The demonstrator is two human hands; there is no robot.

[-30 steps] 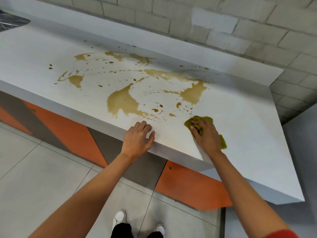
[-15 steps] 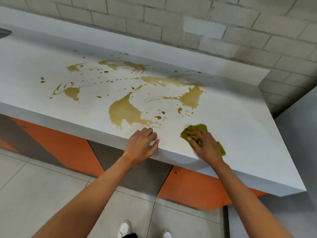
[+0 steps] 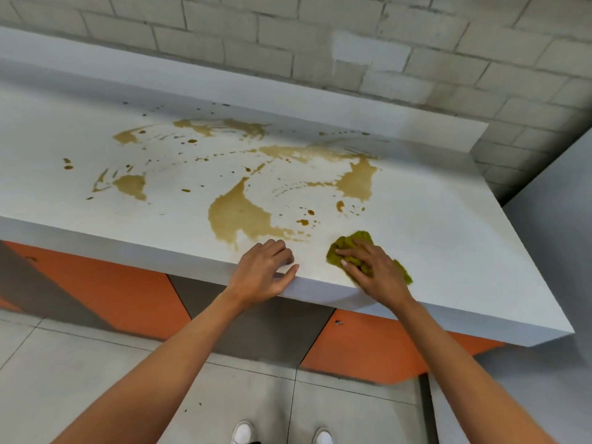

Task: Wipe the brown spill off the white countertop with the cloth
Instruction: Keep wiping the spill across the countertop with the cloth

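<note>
Cloth (image 3: 352,248) — olive-green, bunched, pinned flat under the right hand (image 3: 374,270) at lower centre-right of the frame, right by the front edge of the white countertop (image 3: 448,225). Fingers spread and pressing down on it, not pinching. Left hand (image 3: 262,270) is empty, palm draped over the front lip, fingers loosely open, bracing.

Brown spill (image 3: 237,213) sits further back, mid-frame: the biggest pool is just beyond the left hand, a second blotch is up and right, with thinner streaks and droplets trailing to the upper left.

Risks, judged: the cloth looks saturated, so it may smear instead of lifting; a pull toward the lip could drag liquid over the front edge onto the orange cabinet fronts (image 3: 128,293).

Room: the slab right of the cloth is bare and open; the low backsplash (image 3: 224,91) bounds the far side.
</note>
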